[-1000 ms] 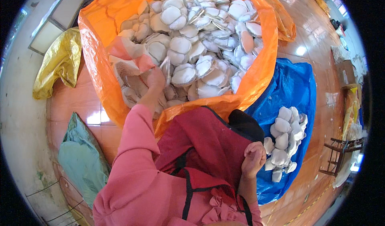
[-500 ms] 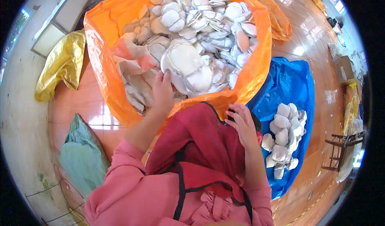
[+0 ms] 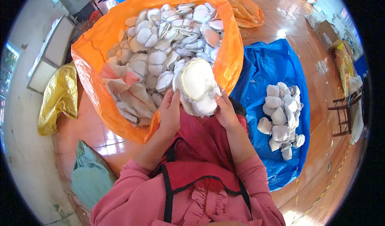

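Two bare hands hold up a stack of white padded cups (image 3: 197, 87) over the near edge of a large orange plastic bag (image 3: 228, 61). The left hand (image 3: 170, 113) is curled against the stack's left side, thumb up along its edge and fingers out of sight behind it; the right hand (image 3: 225, 111) cups the lower right side, thumb pressed on the rim. The topmost cup faces the camera, round and cream-white with a pale yellowish border. Both forearms rise from pink sleeves (image 3: 248, 178) over a dark red apron (image 3: 200, 145).

The orange bag lies wide open on a glossy wooden floor (image 3: 288, 21) and is filled with more loose white cups (image 3: 168, 37), a few of them pinkish toward its left side. To the right, a blue plastic sheet (image 3: 272, 65) carries a smaller heap of white cups (image 3: 280, 119). A crumpled yellow bag (image 3: 60, 97) lies at far left, a pale green bag (image 3: 90, 178) at near left, and a second orange bag (image 3: 244, 9) sits beyond the first.
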### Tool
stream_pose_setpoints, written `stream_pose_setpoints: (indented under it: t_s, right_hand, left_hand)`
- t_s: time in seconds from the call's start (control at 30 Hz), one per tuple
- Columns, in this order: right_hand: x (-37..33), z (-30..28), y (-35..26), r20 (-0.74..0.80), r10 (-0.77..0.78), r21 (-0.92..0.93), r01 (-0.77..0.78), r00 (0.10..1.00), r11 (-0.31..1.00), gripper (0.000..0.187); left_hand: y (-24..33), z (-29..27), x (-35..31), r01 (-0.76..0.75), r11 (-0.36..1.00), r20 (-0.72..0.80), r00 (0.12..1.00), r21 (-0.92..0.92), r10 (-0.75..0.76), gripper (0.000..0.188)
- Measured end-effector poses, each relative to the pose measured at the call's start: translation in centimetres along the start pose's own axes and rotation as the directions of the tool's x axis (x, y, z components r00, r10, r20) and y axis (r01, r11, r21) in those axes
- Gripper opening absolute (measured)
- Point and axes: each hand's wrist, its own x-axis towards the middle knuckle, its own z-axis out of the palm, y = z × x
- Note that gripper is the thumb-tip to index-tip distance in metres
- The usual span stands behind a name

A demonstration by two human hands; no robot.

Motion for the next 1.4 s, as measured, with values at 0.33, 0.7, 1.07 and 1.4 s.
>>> stream_pose_setpoints:
  t_s: [0.33,0.7,1.07,1.4]
  right_hand:
    - [0.3,-1.7,1.9,-0.02,-0.11,-0.243,0.102,0.994,0.965,0.061]
    - [-0.1,-1.2,2.0,-0.054,-0.315,-0.353,0.277,0.948,0.894,0.03]
    - [0.5,-1.5,2.8,-0.004,-0.302,-0.601,0.239,0.953,0.763,0.01]
    - [0.5,-1.3,2.5,0.127,-0.327,-0.78,0.298,0.937,0.551,0.003]
  left_hand:
    - [-1.9,2.0,0.4,0.289,0.935,-0.006,0.955,-0.207,-0.297,0.042]
    - [-1.8,1.2,-0.4,0.023,0.999,-0.1,0.995,0.05,-0.018,0.038]
    - [-2.3,0.8,0.1,0.113,0.992,-0.154,0.981,-0.051,-0.12,0.037]
    - [-2.3,0.5,0.5,0.094,0.995,-0.181,0.98,0.042,-0.085,0.04]
